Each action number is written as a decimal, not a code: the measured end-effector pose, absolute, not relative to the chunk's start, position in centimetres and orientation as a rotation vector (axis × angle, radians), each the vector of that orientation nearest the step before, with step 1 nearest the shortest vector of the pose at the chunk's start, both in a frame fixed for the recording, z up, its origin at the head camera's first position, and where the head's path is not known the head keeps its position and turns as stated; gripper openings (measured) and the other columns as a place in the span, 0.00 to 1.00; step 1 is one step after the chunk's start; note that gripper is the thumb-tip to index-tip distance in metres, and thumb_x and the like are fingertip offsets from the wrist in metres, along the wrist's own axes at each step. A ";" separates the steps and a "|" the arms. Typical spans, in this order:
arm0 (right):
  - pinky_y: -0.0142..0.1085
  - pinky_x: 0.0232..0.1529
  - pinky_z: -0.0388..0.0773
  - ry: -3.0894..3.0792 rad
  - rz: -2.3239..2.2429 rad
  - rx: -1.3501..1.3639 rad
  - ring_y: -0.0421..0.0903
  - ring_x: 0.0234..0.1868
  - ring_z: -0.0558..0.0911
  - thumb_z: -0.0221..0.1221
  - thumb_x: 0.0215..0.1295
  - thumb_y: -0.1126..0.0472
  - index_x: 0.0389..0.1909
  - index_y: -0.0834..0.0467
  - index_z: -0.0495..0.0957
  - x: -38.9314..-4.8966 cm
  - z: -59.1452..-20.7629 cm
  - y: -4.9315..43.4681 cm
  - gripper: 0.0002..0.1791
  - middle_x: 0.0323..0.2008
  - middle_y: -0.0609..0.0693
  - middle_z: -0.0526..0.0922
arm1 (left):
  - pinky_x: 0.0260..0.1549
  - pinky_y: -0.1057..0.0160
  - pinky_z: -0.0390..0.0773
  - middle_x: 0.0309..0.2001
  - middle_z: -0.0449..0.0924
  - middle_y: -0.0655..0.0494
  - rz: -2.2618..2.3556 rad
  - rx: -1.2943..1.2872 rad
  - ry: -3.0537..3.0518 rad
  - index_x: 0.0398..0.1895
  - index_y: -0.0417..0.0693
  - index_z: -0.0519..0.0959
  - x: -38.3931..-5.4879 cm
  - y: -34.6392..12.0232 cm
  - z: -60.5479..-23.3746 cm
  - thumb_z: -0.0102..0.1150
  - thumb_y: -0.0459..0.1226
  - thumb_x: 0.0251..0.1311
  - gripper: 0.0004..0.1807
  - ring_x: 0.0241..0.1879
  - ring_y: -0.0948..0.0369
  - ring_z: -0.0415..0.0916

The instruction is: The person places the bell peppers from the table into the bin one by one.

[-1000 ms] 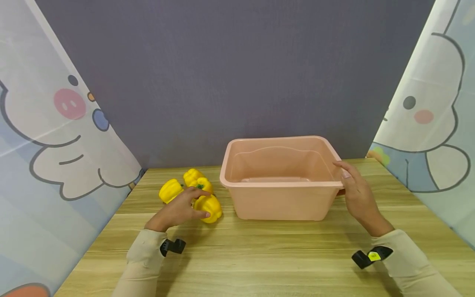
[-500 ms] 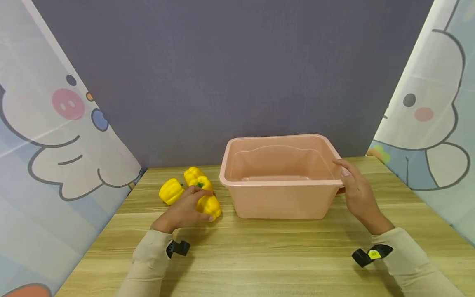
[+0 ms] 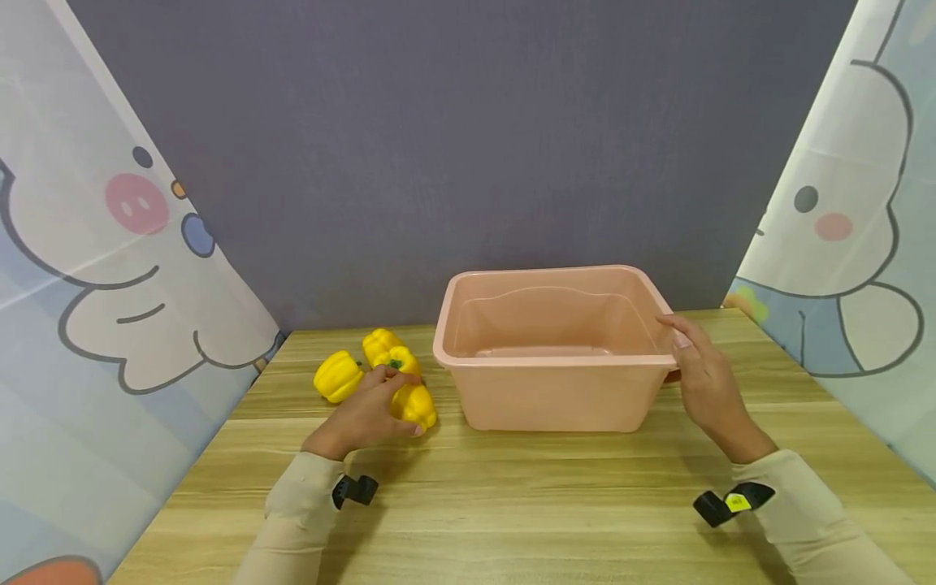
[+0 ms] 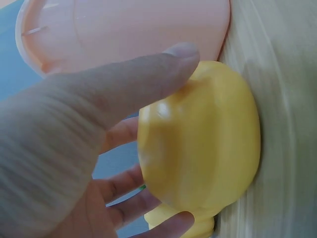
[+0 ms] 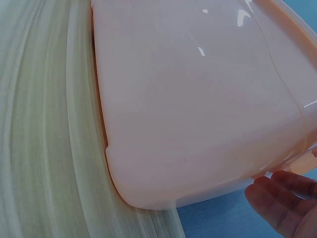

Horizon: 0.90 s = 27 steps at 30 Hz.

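Note:
My left hand (image 3: 366,414) grips the nearest yellow bell pepper (image 3: 417,406), thumb on the near side and fingers reaching round its far side. In the left wrist view, this bell pepper (image 4: 208,139) rests on its side on the table, with the thumb laid along its upper edge. More yellow peppers lie just behind: one with a green stem (image 3: 398,360), another at the back (image 3: 379,343), and one left of the hand (image 3: 338,377). My right hand (image 3: 705,386) holds the right rim of a pink plastic tub (image 3: 548,398), thumb over the edge, fingers (image 5: 270,196) underneath.
The tub stands upright on the wood-grain table (image 3: 512,504), right of the peppers, and its visible inside holds nothing. A dark grey panel (image 3: 468,162) closes off the back. Cartoon-printed sheets (image 3: 146,325) flank the table on both sides.
My left hand has moved slightly right and its grasp has closed round the nearest pepper, which has turned a little. My right hand and the tub stay put.

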State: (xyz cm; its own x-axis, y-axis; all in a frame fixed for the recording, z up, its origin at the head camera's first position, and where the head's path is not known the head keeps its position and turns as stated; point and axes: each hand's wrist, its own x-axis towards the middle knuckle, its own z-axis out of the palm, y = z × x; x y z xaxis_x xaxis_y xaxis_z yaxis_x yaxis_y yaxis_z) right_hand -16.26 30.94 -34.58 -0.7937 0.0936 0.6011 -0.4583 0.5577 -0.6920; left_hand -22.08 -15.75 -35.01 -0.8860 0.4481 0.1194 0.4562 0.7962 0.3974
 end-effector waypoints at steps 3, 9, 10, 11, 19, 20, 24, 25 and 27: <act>0.24 0.30 0.78 -2.201 1.211 0.287 0.30 0.34 0.78 0.37 0.82 0.57 0.69 0.61 0.68 -16.2 -34.6 31.0 0.23 0.58 0.68 0.74 | 0.56 0.43 0.71 0.59 0.68 0.43 -0.654 -0.753 -2.938 0.61 0.51 0.77 -22.1 -15.5 -35.2 0.81 0.48 0.45 0.37 0.57 0.45 0.67; 0.25 0.30 0.78 -2.199 1.219 0.287 0.30 0.35 0.78 0.38 0.82 0.57 0.69 0.60 0.68 -16.2 -34.7 31.0 0.23 0.59 0.68 0.74 | 0.57 0.40 0.70 0.59 0.67 0.42 -0.621 -0.745 -2.927 0.60 0.51 0.77 -21.9 -15.2 -35.4 0.81 0.49 0.45 0.38 0.58 0.44 0.66; 0.25 0.30 0.78 -2.201 1.219 0.289 0.30 0.35 0.78 0.37 0.82 0.57 0.69 0.60 0.68 -16.2 -34.7 31.1 0.23 0.59 0.68 0.74 | 0.57 0.40 0.69 0.59 0.67 0.42 -0.621 -0.746 -2.925 0.60 0.50 0.77 -21.9 -15.1 -35.4 0.80 0.49 0.45 0.37 0.58 0.43 0.66; 0.25 0.30 0.78 -2.203 1.218 0.291 0.30 0.35 0.78 0.37 0.82 0.57 0.70 0.60 0.67 -16.2 -34.7 31.1 0.23 0.59 0.68 0.74 | 0.58 0.39 0.69 0.59 0.67 0.42 -0.623 -0.749 -2.922 0.60 0.50 0.77 -21.9 -15.1 -35.4 0.80 0.48 0.45 0.37 0.58 0.43 0.66; 0.25 0.30 0.78 -2.207 1.214 0.294 0.31 0.35 0.78 0.37 0.82 0.57 0.70 0.59 0.67 -16.1 -34.8 31.2 0.23 0.58 0.68 0.74 | 0.69 0.34 0.45 0.55 0.67 0.43 -0.583 -0.806 -2.880 0.57 0.48 0.77 -22.1 -15.0 -35.6 0.77 0.44 0.48 0.32 0.59 0.43 0.64; 0.25 0.30 0.78 -2.206 1.212 0.293 0.31 0.35 0.78 0.37 0.82 0.57 0.70 0.59 0.67 -16.1 -34.8 31.2 0.23 0.59 0.68 0.74 | 0.69 0.34 0.46 0.55 0.67 0.44 -0.583 -0.806 -2.881 0.57 0.48 0.77 -22.2 -15.0 -35.6 0.77 0.45 0.48 0.31 0.58 0.43 0.64; 0.24 0.31 0.78 -2.208 1.206 0.290 0.31 0.35 0.78 0.37 0.82 0.57 0.70 0.59 0.67 -16.1 -34.7 31.2 0.23 0.59 0.68 0.74 | 0.69 0.34 0.45 0.55 0.68 0.44 -0.572 -0.800 -2.885 0.57 0.49 0.78 -22.3 -15.0 -35.6 0.75 0.45 0.49 0.30 0.58 0.44 0.65; 0.24 0.30 0.78 -2.206 1.214 0.289 0.31 0.35 0.78 0.37 0.82 0.58 0.70 0.59 0.67 -16.1 -34.6 31.1 0.23 0.59 0.68 0.74 | 0.69 0.35 0.45 0.55 0.68 0.44 -0.572 -0.795 -2.887 0.57 0.49 0.78 -22.3 -15.0 -35.6 0.74 0.45 0.49 0.30 0.58 0.44 0.65; 0.25 0.30 0.78 -2.201 1.228 0.290 0.32 0.34 0.78 0.37 0.82 0.58 0.70 0.60 0.67 -16.2 -34.6 31.0 0.23 0.58 0.68 0.74 | 0.69 0.35 0.45 0.55 0.68 0.45 -0.577 -0.778 -2.894 0.58 0.50 0.78 -22.2 -15.1 -35.7 0.73 0.46 0.50 0.30 0.58 0.44 0.65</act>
State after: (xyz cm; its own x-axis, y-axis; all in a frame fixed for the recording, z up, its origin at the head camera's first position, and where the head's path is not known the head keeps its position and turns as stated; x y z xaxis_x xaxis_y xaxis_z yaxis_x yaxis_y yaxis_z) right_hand -16.16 30.98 -34.60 -0.7991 0.0941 0.5937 -0.4557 0.5493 -0.7004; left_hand -22.20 -15.13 -35.69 -0.8663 0.4656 0.1810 0.4994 0.7989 0.3351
